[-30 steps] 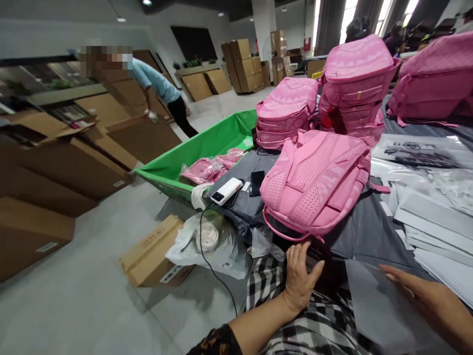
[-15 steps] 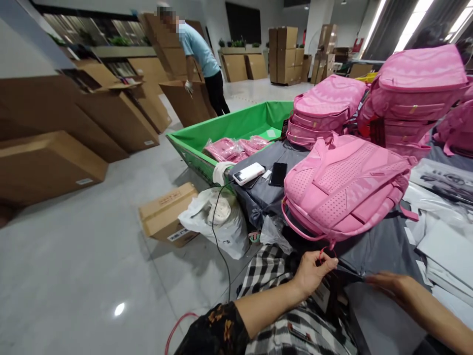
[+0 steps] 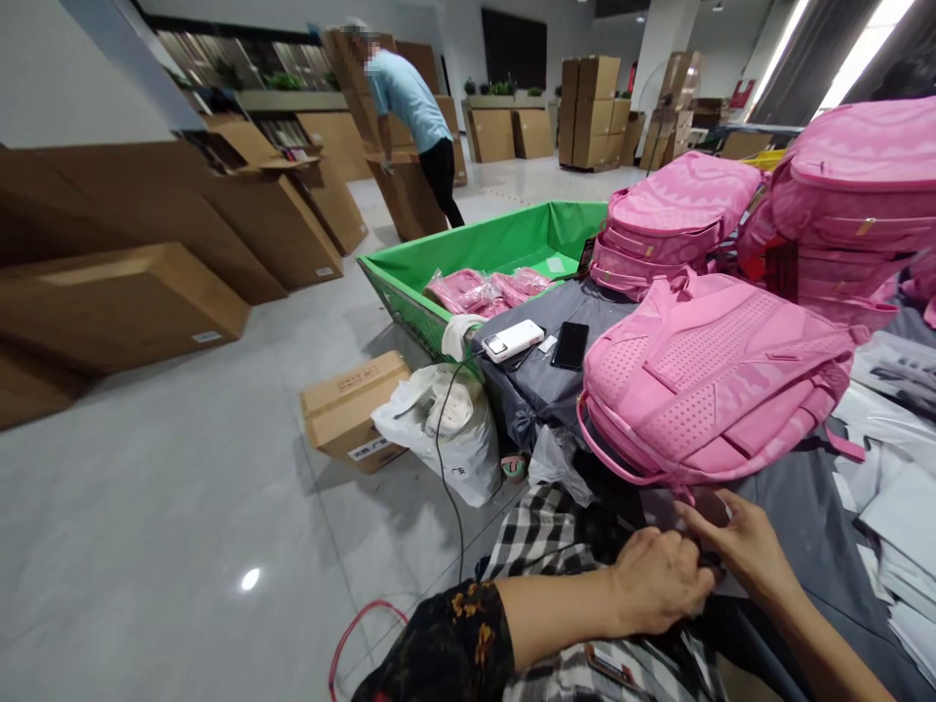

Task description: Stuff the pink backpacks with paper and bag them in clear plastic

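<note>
Left hand [image 3: 662,580]: fingers curled, contents hidden. Right hand [image 3: 746,551], at its 2 o'clock: fingers bent, grip cannot be told. Pink backpack [image 3: 721,380] on bench [image 3: 797,526], 12 o'clock of both. Risk: backpack, if swung toward 10 o'clock, could knock black phone [image 3: 569,346].

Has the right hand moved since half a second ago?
Yes: judged against the pink backpack, the right hand has moved left in the picture, closer to the left hand and the backpack's near edge.
</note>
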